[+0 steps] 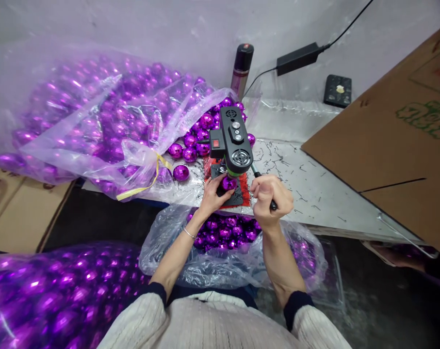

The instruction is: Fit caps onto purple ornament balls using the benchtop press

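Note:
My left hand (215, 195) is closed on a shiny purple mirrored ball (229, 183), held with thumb and fingers under the head of a small black bench drill press (237, 138). My right hand (272, 198) is wrapped round the press's feed lever (273, 205), whose black knob shows below my fist. The press has a red switch on its side and stands on a red mat (244, 186). Loose purple balls (181, 173) lie to its left and behind it. Where the tool meets the ball is too small to make out.
A big clear bag (132, 116) of purple balls covers the table's left. In my lap is an open bag (161, 242) with more. Behind stand a spray can (241, 68), a power adapter (298, 58) and a black phone (337, 90). A cardboard box (394, 145) is at right.

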Demonstrator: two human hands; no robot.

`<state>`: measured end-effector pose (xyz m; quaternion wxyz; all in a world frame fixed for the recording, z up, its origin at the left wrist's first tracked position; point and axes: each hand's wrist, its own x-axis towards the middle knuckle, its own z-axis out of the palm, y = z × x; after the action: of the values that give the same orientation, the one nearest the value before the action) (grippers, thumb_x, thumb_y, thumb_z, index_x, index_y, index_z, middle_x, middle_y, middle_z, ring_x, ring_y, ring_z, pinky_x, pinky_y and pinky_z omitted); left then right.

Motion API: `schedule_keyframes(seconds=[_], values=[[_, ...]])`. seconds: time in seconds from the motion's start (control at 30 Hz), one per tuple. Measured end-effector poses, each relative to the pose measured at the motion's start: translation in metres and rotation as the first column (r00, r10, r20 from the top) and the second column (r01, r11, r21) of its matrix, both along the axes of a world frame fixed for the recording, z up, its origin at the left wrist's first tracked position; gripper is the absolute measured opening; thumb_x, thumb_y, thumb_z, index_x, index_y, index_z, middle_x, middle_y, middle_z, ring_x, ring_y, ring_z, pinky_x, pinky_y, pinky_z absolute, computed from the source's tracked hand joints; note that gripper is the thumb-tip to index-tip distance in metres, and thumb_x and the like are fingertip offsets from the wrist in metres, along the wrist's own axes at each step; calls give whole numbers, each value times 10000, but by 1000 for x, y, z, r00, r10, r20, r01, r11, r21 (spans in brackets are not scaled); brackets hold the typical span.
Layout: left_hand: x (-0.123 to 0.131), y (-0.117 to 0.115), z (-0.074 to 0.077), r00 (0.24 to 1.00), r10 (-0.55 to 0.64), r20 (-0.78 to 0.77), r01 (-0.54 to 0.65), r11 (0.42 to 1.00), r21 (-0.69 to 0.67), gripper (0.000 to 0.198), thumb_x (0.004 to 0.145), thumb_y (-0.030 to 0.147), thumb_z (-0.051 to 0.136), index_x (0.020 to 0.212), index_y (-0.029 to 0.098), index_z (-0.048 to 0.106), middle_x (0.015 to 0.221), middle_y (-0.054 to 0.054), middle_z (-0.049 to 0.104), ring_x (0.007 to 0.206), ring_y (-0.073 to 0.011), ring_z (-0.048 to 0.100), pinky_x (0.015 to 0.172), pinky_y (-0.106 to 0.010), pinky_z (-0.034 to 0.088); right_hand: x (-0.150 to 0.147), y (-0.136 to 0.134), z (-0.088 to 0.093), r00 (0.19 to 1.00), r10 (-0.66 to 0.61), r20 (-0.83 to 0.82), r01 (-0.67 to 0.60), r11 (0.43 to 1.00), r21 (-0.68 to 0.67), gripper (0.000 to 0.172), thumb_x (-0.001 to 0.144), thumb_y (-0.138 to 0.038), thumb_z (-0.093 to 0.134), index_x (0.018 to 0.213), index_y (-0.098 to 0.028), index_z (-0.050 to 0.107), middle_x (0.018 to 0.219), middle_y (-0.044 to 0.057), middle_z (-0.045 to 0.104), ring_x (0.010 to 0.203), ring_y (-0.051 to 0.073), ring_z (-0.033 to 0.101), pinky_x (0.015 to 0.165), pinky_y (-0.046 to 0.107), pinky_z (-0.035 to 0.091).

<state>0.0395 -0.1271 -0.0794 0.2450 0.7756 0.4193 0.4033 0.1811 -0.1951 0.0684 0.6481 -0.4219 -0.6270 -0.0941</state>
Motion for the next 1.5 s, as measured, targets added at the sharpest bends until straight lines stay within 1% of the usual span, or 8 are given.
schedule_keyframes(seconds=[0.1, 0.27, 0.73, 0.97, 1.1, 1.23, 1.37, 1.5], values=[[-4, 3, -2, 999, -35, -3, 35, 999, -12, 592, 910, 449, 816, 1425, 213, 642, 1262, -116, 784, 1181, -283, 728, 1101, -467, 537, 1, -1, -2, 1000, -4, 8, 4, 1000, -6, 322, 1036, -134, 522, 726, -219, 541, 655, -17, 629, 606, 111, 626, 557, 270, 451], [-8, 4, -1, 998, -46, -42, 42, 996, -83, 611, 881, 417, 847, 1427, 222, 652, 1330, -107, 779, 1271, -293, 709, 1236, -527, 436, 2, -3, -12, 1000, 0, 6, 0, 1000, -20, 310, 1031, -143, 524, 731, -220, 548, 660, -13, 640, 591, 117, 618, 549, 281, 438], [-8, 2, 4, 998, -57, -39, 51, 990, -134, 611, 855, 342, 870, 1418, 226, 662, 1351, -98, 779, 1291, -289, 714, 1269, -540, 422, 3, 1, -71, 998, -62, 31, 59, 994, 91, 385, 1102, -311, 421, 731, -244, 499, 648, -18, 637, 522, 127, 565, 634, 341, 497], [-6, 2, 3, 998, -58, -23, 54, 989, -140, 621, 847, 361, 880, 1414, 229, 665, 1355, -102, 776, 1296, -294, 712, 1279, -548, 413, 2, 5, -85, 1000, 1, -16, 1, 990, 138, 383, 1118, -300, 392, 758, -233, 502, 695, -19, 633, 575, 125, 643, 625, 325, 511], [-6, 3, 2, 998, -53, -28, 48, 988, -148, 620, 844, 364, 882, 1412, 240, 667, 1368, -103, 769, 1308, -302, 705, 1272, -554, 420, 4, 5, -92, 996, 70, 56, -76, 991, 112, 361, 1111, -295, 414, 767, -236, 506, 709, -13, 628, 610, 133, 667, 569, 295, 513], [-6, 2, 1, 998, -57, -34, 52, 989, -141, 621, 847, 367, 881, 1417, 246, 667, 1374, -102, 768, 1308, -304, 706, 1264, -559, 429, 0, 3, -77, 999, 27, -19, -25, 993, 113, 401, 1110, -286, 405, 721, -236, 487, 661, -17, 591, 553, 125, 609, 525, 285, 467], [-6, 3, 2, 998, -51, -43, 45, 992, -116, 640, 855, 393, 875, 1438, 241, 658, 1361, -102, 773, 1311, -297, 706, 1265, -546, 431, -8, 0, -36, 987, -60, -150, 62, 998, 11, 420, 1081, -247, 472, 661, -237, 471, 581, -30, 524, 529, 127, 569, 510, 290, 409], [-7, 4, 7, 998, -54, -11, 52, 993, -105, 606, 879, 429, 859, 1417, 229, 665, 1344, -119, 777, 1288, -297, 718, 1247, -558, 448, -13, -1, -4, 976, -56, -212, 44, 997, -60, 429, 1071, -245, 505, 643, -228, 489, 596, -21, 547, 531, 121, 558, 520, 297, 406]])
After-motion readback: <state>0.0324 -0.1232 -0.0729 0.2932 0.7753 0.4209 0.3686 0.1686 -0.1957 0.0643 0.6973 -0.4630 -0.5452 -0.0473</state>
